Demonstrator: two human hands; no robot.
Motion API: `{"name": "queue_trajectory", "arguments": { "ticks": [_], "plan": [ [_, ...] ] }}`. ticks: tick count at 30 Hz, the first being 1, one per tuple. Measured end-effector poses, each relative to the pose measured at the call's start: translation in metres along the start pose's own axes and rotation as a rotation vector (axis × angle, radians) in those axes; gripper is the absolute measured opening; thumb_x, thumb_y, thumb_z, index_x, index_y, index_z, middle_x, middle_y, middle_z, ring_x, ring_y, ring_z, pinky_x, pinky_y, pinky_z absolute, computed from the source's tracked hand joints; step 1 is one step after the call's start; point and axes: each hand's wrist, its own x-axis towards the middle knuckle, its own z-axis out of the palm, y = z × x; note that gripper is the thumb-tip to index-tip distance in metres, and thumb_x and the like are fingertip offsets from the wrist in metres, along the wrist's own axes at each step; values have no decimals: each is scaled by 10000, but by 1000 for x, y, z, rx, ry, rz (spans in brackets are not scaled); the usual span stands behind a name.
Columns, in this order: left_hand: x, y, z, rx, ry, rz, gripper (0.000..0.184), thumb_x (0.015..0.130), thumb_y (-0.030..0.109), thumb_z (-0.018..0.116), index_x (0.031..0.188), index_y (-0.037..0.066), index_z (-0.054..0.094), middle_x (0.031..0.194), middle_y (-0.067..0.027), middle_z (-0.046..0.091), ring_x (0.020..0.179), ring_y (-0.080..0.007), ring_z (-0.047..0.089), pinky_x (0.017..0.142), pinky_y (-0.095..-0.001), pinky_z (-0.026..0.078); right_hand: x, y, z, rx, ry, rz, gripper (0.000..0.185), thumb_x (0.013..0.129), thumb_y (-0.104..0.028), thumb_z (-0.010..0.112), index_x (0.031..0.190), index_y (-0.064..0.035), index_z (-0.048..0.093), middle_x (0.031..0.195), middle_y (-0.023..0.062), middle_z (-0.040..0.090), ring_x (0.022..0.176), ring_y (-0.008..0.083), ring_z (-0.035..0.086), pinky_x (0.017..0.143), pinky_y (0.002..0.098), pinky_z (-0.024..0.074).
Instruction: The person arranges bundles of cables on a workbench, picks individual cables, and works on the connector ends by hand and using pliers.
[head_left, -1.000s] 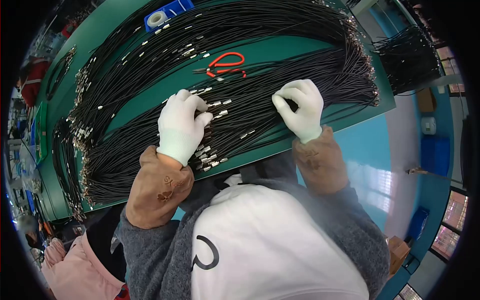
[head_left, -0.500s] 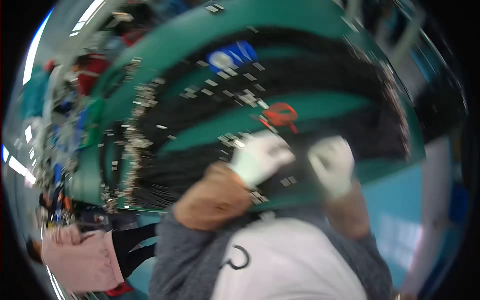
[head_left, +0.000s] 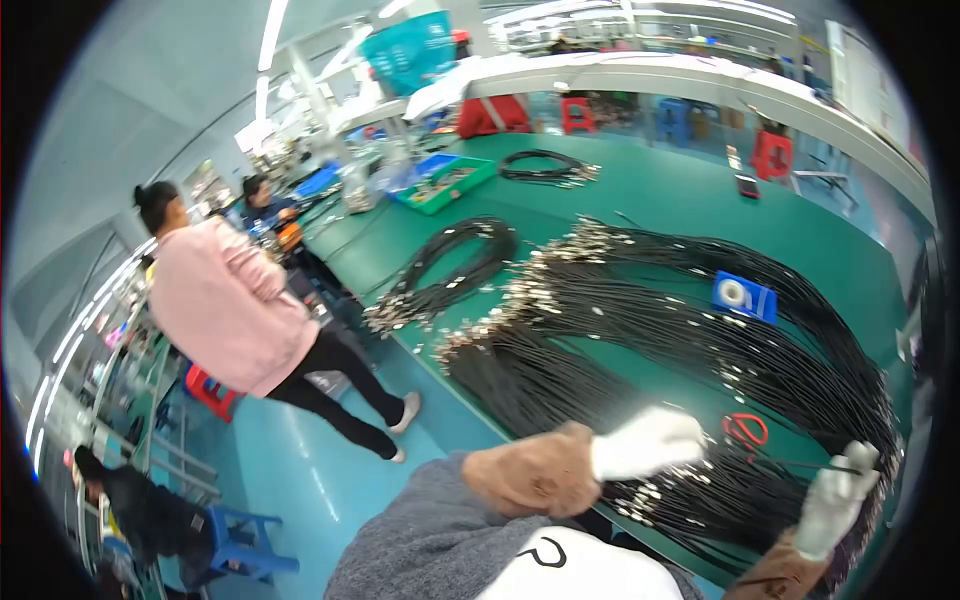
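White gloves cover both my hands. My left hand is over the near part of the black cables, with its fingers curled and smeared by motion; whether anything is in them I cannot make out. At the lower right, my right hand has its fingers pinched around a thin black cable that stretches leftward. Between the hands lie red-handled scissors. The cables are laid in long curved bundles with pale metallic ends on a green table.
A blue box with a white roll stands among the bundles. Farther off are a coiled cable bundle, a green tray and a dark handheld object. A person in pink stands left of the table; others sit behind.
My view has swung left and up, showing more of the room. My hands are farther apart than before, the right one now at the right side of the cables.
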Motion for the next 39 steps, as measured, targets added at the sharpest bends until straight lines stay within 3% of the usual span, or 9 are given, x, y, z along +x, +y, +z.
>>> {"name": "queue_trajectory", "arguments": {
  "ticks": [6, 8, 18, 20, 23, 28, 31, 36, 39],
  "plan": [
    [-40, -21, -6, 236, -64, -274, 227, 864, 148, 612, 1076, 77, 655, 937, -37, 635, 798, -183, 578, 732, -317, 485, 45, -59, -50, -138, 153, -63, 573, 1001, -274, 533, 1464, -52, 278, 1363, 146, 470, 614, 100, 407, 533, 205, 402],
    [-57, -76, -26, 454, 128, -43, 225, 836, 144, 623, 1053, 97, 659, 946, -50, 628, 866, -210, 582, 800, -327, 478, 62, -58, -53, -184, 189, -41, 553, 1002, -272, 530, 1451, -52, 293, 1342, 140, 475, 614, 101, 406, 531, 209, 398],
    [-46, -82, -45, 835, 319, -101, 183, 813, 213, 639, 971, 125, 670, 938, -40, 625, 860, -279, 563, 847, -385, 451, 97, -65, -66, -259, 252, -13, 458, 1007, -262, 512, 1385, -51, 363, 1233, 112, 500, 613, 106, 399, 524, 226, 376],
    [-42, -75, -68, 974, 192, -164, 163, 796, 226, 634, 930, 142, 672, 903, -32, 615, 847, -294, 553, 841, -388, 440, 98, -87, -80, -265, 264, -43, 440, 1008, -260, 509, 1372, -50, 377, 1211, 106, 505, 613, 108, 397, 523, 230, 371],
    [-52, -76, -100, 1168, 260, -30, 143, 779, 215, 640, 898, 142, 670, 877, -28, 610, 835, -292, 557, 831, -387, 435, 92, -124, -101, -271, 273, -95, 414, 1009, -257, 504, 1353, -50, 399, 1179, 98, 512, 613, 109, 395, 521, 235, 365],
    [-34, -77, -90, 800, 492, 204, 166, 815, 245, 639, 930, 133, 679, 866, -24, 596, 817, -256, 567, 788, -358, 443, 63, -217, -138, -327, 308, -176, 374, 1012, -252, 495, 1320, -49, 434, 1125, 83, 525, 613, 112, 392, 517, 244, 353],
    [-26, -74, -75, 866, 284, 254, 167, 838, 243, 628, 956, 142, 690, 862, -21, 590, 822, -245, 567, 787, -341, 447, 19, -283, -135, -353, 330, -245, 351, 1013, -249, 490, 1300, -49, 455, 1092, 75, 533, 612, 113, 390, 515, 249, 347],
    [-40, -99, -111, 1094, 206, 197, 165, 823, 259, 584, 879, 151, 695, 888, -16, 647, 835, -255, 601, 770, -359, 453, -84, -373, -117, -431, 412, -367, 319, 1016, -244, 481, 1267, -48, 490, 1038, 61, 545, 612, 116, 386, 511, 258, 336],
    [-45, -90, -135, 665, 315, -77, 167, 805, 183, 591, 841, 60, 699, 856, -47, 681, 780, -272, 609, 743, -333, 465, -141, -404, -99, -482, 496, -399, 303, 1017, -241, 476, 1247, -48, 512, 1005, 52, 553, 612, 118, 384, 509, 264, 329]
  ]
}}
